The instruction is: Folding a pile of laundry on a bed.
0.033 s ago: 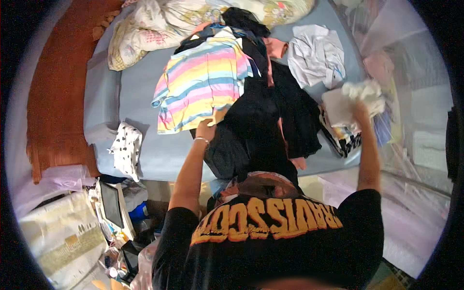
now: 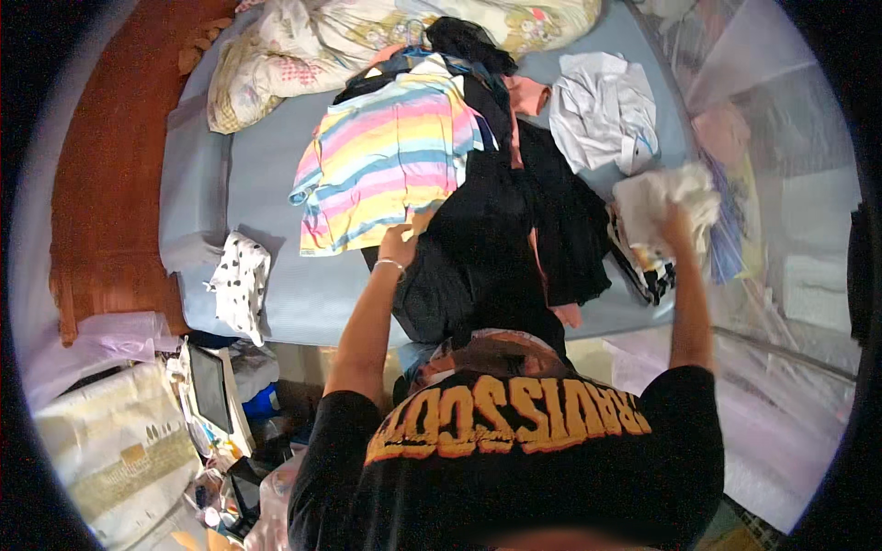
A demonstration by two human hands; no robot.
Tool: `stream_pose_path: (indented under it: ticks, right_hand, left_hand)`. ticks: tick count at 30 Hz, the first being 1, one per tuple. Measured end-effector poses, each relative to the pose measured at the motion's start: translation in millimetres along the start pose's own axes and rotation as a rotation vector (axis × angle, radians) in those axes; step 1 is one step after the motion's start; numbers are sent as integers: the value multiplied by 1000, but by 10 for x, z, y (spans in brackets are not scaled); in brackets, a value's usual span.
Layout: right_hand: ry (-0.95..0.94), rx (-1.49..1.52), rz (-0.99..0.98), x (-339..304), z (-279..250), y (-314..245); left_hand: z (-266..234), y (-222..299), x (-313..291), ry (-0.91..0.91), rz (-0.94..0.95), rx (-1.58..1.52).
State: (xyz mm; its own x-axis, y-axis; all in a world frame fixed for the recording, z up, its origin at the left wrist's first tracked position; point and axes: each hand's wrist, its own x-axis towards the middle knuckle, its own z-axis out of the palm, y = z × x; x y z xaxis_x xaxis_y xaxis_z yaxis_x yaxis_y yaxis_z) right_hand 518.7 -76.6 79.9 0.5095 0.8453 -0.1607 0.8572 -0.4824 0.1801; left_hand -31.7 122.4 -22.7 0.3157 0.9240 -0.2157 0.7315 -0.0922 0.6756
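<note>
A short-sleeved shirt [image 2: 386, 161] with pastel rainbow stripes lies spread on the bed. At its near hem, my left hand [image 2: 397, 245] is closed, pinching the fabric's edge. Off to the right, my right hand [image 2: 675, 225] is on a bunched white garment [image 2: 643, 197] on top of a small pile of folded clothes [image 2: 650, 275]; motion blurs its fingers, which seem closed on the cloth. Between my hands stretch black garments [image 2: 487, 239], some beside the striped shirt and some running toward my lap.
A crumpled white shirt [image 2: 602, 110] lies beyond the pile. On the left is a black-spotted white cloth [image 2: 241, 285]. A patterned quilt [image 2: 303, 55] covers the grey mattress's [image 2: 262, 184] far end. Sheer netting [image 2: 781, 184] hangs along the right side.
My right hand has shifted slightly left, and the bunched white garment has moved down and left with it. My left hand stays at the striped shirt's hem.
</note>
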Motion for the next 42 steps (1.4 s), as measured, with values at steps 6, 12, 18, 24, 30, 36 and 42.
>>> stream_pose_path:
  ticks: [6, 12, 18, 24, 30, 36, 42]
  right_hand:
    - [-24, 599, -305, -632, 190, -1700]
    - [-242, 755, -452, -1012, -54, -2369]
    - [-254, 792, -456, -936, 48, -2473]
    - [-210, 944, -400, -707, -183, -2830]
    - [-612, 1879, -674, -913, -482, -3796]
    - [-446, 1709, -511, -1357, -158, -3668]
    - [-448, 1588, -561, -1672, -391, -3103]
  left_hand:
    - [328, 373, 396, -87, -33, 36]
    - [546, 694, 672, 27, -209, -355]
    - [420, 508, 951, 546, -472, -1055]
    - [-518, 996, 305, 404, -78, -1393]
    - [-550, 1420, -907, 10, 10, -1103]
    - [-370, 1233, -1269, 176, 76, -1079]
    - [-192, 1044, -1221, 359, 392, -200]
